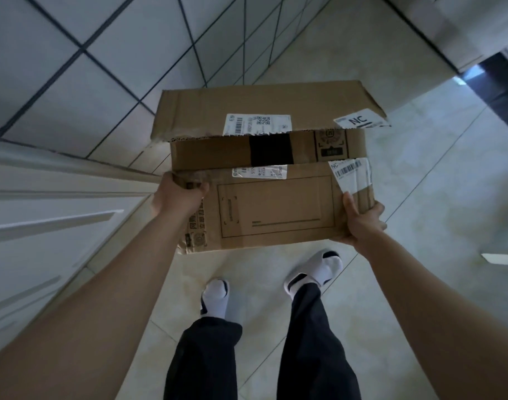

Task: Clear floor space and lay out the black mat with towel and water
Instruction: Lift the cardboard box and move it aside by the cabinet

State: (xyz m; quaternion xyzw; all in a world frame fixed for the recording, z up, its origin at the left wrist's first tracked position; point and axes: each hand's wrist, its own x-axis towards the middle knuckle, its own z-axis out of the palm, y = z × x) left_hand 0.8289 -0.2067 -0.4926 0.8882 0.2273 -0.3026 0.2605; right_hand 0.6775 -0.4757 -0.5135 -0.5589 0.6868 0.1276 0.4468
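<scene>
Both hands are gripping a torn-open cardboard box point(264, 174) above the beige floor tiles point(420, 168): left hand point(179, 196) fingers curling over its left edge, right hand point(362, 222) clasping the right corner. White cabinet doors point(45, 226) are crowding the left, tiled wall point(73, 67) just beyond the box; mat, towel, water aren't showing.

I see a matt brown corrugated cardboard box point(264, 180) with torn, rough flap edges and glossy white paper labels point(257, 124), above a smooth, faintly shiny beige floor point(420, 174) of tiles, beside pale glazed wall tiles point(73, 67) with dark grout.
</scene>
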